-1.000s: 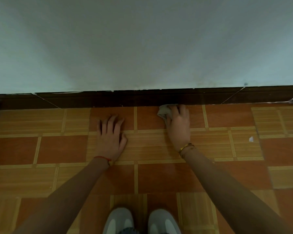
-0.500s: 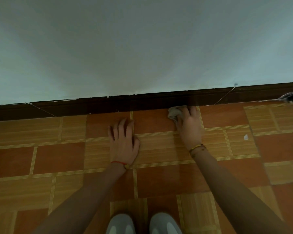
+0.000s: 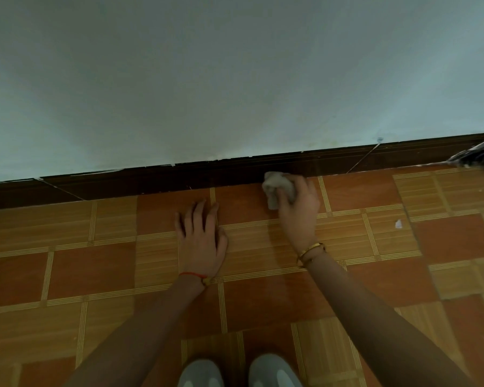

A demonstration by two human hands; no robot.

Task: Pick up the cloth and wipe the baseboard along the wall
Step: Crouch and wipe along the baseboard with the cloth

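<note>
R hand (image 3: 299,210): grips grey cloth (image 3: 277,188), bunched, fingers curled round it; gold bangle (image 3: 310,254) on wrist.
Cloth: pressed vs foot of dark brown baseboard (image 3: 151,180), at floor edge, right of centre.
L hand (image 3: 200,236): flat on tile floor (image 3: 95,269), fingers spread wide, holds nothing; red string (image 3: 192,275) on wrist.
Wall (image 3: 207,79): pale, plain; no writing/labels readable anywhere.
Shoes (image 3: 201,372): pale grey pair, bottom edge.
Scrap (image 3: 398,224): small white bit on tile, right of R hand.
</note>
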